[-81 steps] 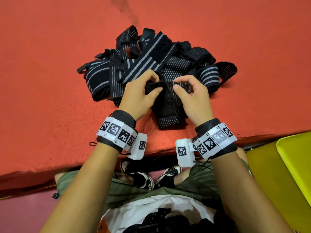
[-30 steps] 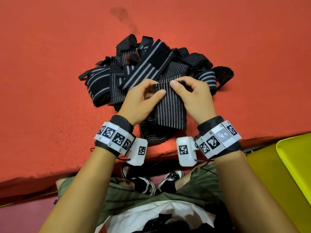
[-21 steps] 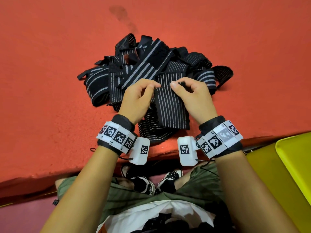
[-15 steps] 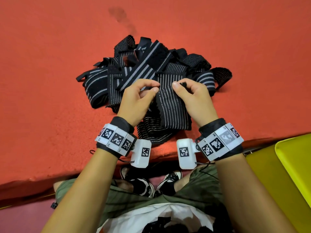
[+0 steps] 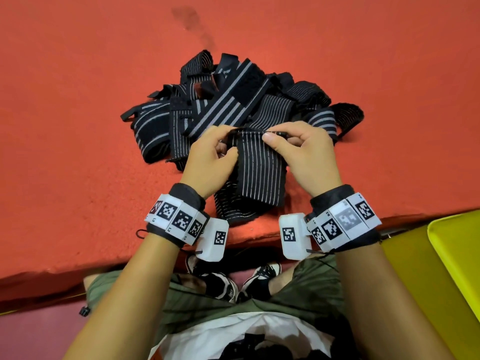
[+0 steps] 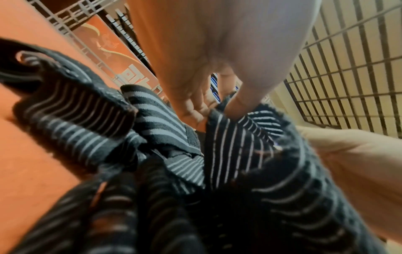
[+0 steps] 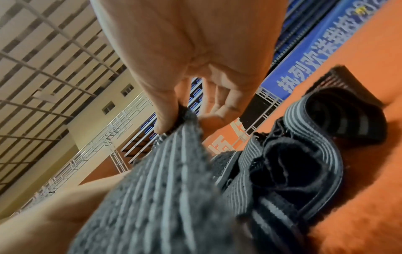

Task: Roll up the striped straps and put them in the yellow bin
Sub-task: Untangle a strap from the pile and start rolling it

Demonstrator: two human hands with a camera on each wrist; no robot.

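A black strap with thin white stripes (image 5: 258,170) hangs between my hands over the near part of the red table. My left hand (image 5: 223,146) pinches its top left corner, thumb on the front (image 6: 237,110). My right hand (image 5: 279,136) pinches the top right corner (image 7: 174,123), thumb pressed on the folded top edge. The strap's lower end lies crumpled on the table by its front edge. Behind my hands lies a pile of several more striped straps (image 5: 233,100). The yellow bin (image 5: 457,255) stands low at the right, below the table edge.
The red felt table (image 5: 78,126) spreads wide around the pile, with a dark stain (image 5: 187,16) at the back. Its front edge runs just below my wrists. My legs and shoes (image 5: 233,281) are under the table edge.
The strap was a bunched lump 2.7 s ago; it now hangs flat and spread between both hands. In the last half second the top edge has folded over slightly under my thumbs.
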